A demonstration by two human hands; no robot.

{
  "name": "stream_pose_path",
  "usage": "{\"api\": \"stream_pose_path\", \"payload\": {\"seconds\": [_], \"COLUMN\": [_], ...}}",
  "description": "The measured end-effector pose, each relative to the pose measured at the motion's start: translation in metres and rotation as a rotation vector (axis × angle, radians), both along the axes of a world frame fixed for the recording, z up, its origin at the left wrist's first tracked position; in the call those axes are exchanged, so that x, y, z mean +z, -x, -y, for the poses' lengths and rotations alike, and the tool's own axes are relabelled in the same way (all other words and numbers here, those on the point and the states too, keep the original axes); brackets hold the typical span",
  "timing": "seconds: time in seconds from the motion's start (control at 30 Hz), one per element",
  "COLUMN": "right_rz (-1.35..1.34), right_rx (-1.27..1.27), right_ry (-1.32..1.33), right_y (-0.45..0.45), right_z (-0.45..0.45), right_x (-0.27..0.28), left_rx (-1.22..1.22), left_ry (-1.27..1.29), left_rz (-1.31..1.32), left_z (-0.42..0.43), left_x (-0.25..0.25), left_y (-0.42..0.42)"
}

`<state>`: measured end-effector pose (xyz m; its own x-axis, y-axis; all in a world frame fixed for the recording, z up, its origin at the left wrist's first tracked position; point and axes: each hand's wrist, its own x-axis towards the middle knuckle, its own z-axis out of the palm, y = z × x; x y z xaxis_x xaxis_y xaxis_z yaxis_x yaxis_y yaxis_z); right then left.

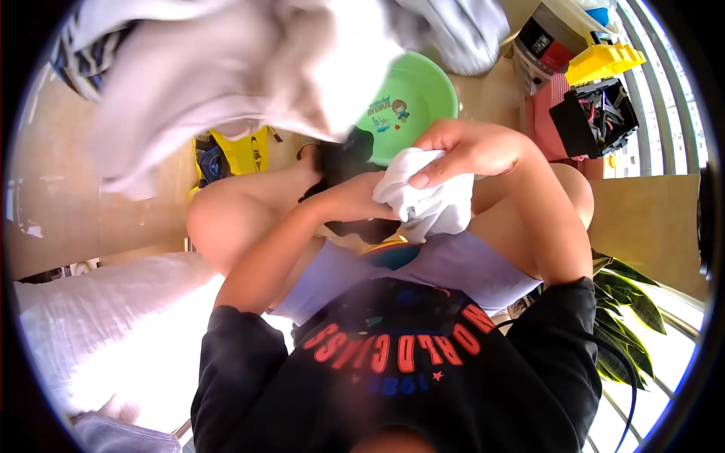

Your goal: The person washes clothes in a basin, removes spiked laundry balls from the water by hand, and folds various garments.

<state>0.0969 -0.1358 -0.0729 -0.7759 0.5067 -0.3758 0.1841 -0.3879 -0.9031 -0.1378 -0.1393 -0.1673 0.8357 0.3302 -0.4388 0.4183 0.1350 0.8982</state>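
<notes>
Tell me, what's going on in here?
A seated person has a bunched white cloth between both hands. The right hand grips it from above; the left hand reaches into its near side, fingers hidden. A green basin stands just beyond, and pale, blurred fabric hangs across the upper left of the view.

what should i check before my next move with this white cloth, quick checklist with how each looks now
1. Right hand on the white cloth: ok, thumb over the top
2. Left hand grip: cannot tell, the cloth hides its fingers
3. Cloth spread flat: not ok, it is bunched up
4. Green basin fully in sight: not ok, pale fabric covers part
5. Distance from that fabric to the hands: cannot tell, one blurred view
6. Toolbox closed: not ok, its tools show
</notes>
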Motion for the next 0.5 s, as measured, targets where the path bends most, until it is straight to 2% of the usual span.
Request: {"api": "stream_pose_path", "payload": {"seconds": [0.1,0.17,0.23,0.3,0.33,0.37,0.43,0.47,0.5], "right_rz": [-0.205,-0.352,-0.453,-0.544,-0.622,-0.649,-0.691,-0.762,-0.832], "right_rx": [-0.146,-0.290,-0.360,-0.481,-0.514,-0.523,-0.723,-0.799,-0.875], "right_ry": [-0.160,-0.174,-0.185,-0.117,-0.096,-0.111,-0.128,-0.115,-0.105], "right_y": [-0.029,-0.041,-0.049,-0.043,-0.041,-0.043,-0.045,-0.047,-0.049], "right_z": [-0.007,-0.008,-0.011,-0.015,-0.020,-0.027,-0.031,-0.029,-0.027], "right_x": [0.014,0.021,0.023,0.024,0.019,0.016,0.020,0.028,0.036], "left_rx": [0.285,0.344,0.289,0.276,0.294,0.375,0.534,0.634,0.710], "left_ry": [0.103,0.068,0.002,0.054,-0.059,-0.038,0.000,-0.133,-0.118], "left_rz": [0.228,0.213,0.162,0.145,0.167,0.145,0.100,0.217,0.227], "left_z": [0.003,0.009,0.017,0.028,0.030,0.027,0.014,0.008,-0.001], "left_x": [-0.003,-0.008,-0.015,-0.014,-0.012,-0.011,-0.009,-0.009,0.005], "left_y": [-0.003,-0.010,-0.021,-0.034,-0.039,-0.041,-0.044,-0.045,-0.046]}}
